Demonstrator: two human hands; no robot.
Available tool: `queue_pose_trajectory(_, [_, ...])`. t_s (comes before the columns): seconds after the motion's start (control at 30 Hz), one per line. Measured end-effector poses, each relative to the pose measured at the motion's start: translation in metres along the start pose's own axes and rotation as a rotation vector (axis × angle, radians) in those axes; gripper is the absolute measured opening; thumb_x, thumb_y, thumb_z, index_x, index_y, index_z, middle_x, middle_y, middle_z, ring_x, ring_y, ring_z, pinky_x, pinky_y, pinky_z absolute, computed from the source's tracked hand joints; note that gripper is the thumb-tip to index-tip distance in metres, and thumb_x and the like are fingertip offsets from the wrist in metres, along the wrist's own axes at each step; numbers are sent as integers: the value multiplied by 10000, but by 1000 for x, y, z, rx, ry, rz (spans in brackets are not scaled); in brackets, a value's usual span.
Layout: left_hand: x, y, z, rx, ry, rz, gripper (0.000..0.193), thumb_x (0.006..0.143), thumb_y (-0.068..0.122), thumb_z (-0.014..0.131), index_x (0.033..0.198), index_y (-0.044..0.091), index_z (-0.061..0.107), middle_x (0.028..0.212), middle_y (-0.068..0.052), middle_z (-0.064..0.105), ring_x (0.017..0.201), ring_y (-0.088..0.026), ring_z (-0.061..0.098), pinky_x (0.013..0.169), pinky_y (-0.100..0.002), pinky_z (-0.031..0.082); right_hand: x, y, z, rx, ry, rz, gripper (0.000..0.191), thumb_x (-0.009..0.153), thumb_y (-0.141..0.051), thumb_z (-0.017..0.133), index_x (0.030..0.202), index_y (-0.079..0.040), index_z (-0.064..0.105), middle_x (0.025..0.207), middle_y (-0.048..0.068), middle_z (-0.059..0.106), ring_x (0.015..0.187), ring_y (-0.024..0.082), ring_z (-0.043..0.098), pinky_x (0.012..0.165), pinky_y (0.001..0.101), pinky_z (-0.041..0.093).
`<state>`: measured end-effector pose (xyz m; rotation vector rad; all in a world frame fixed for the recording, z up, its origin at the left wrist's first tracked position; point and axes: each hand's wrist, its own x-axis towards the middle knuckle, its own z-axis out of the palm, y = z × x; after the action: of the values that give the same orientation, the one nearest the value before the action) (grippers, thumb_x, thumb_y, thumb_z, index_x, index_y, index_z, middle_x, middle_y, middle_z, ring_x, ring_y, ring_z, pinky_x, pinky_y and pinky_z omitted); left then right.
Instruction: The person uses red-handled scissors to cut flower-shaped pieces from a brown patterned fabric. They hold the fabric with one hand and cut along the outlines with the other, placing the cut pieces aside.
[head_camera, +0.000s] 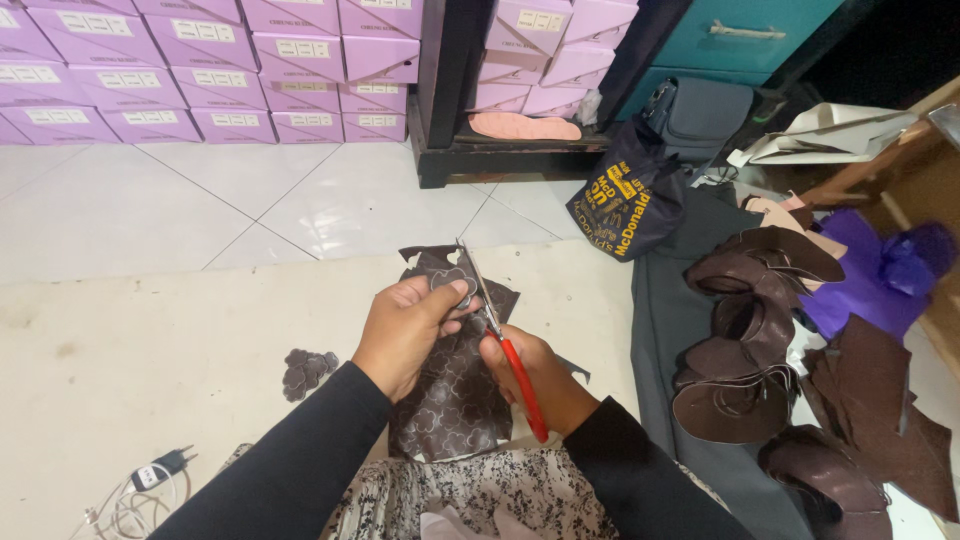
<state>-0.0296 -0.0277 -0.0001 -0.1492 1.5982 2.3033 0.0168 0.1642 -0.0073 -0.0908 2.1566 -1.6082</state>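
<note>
A pale floor (150, 340) fills most of the view, cream matting near the person and white tiles farther off. Along the far wall stand stacked lilac boxes (200, 70), with more on a dark low shelf (500, 155) that also carries a pink insole-shaped piece. To the right lie a dark printed bag (620, 205), a grey cloth (680, 330), a heap of brown leather pieces (750, 340) and some purple material (870, 275); a teal cabinet (740, 35) is cut off at the top edge.

In the middle, a dark brown sheet (455, 390) marked with rounded outlines hangs from the left hand down to the person's patterned lap. The left hand (405, 335) holds its upper part, fingers (455, 292) curled closed and pinching a small rounded piece at the sheet's edge. The right hand (535, 375) is wrapped around the red handles of the scissors (500, 340), fingers closed through the loops; the metal blades point up and away, almost closed, touching the sheet just beside the left thumb.

A small pile of cut-out shapes (308, 370) lies on the floor left of the left forearm. A white charger and cable (140, 490) sit at the lower left, partly cut off. Both sleeves are black. How much of the sheet is cut cannot be made out behind the hands
</note>
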Motion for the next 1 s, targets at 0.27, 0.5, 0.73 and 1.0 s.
queue_pose_trajectory(0.27, [3,2,-5,91,-15,9,187,935,209,673,955,39,747,913,-54,789,855,-91,740,694,-216,527,-2,-12,-5,-120,-31,50,422,979,-513,484,852,-111,487,678,-39,466,560,78,510,504,253,462])
queue_pose_trajectory(0.5, [3,0,-6,105,-39,31,187,936,195,674,956,22,741,931,-47,787,879,-103,744,673,-208,519,-7,-12,-8,-78,-64,4,462,993,-552,474,848,-113,483,679,-39,437,564,71,447,497,255,414])
queue_pose_trajectory(0.73, [3,2,-7,100,-23,9,179,934,184,667,962,21,736,946,-53,791,894,-105,755,670,-204,521,-5,-8,-11,-127,-56,19,459,994,-553,477,849,-118,511,666,-61,455,558,55,455,487,242,415])
queue_pose_trajectory(1.0, [4,3,-7,104,-18,8,171,932,165,664,959,13,738,944,-67,791,888,-109,758,671,-207,525,-4,-5,-14,-60,-85,14,506,978,-596,512,848,-107,509,664,-56,454,552,54,452,472,238,399])
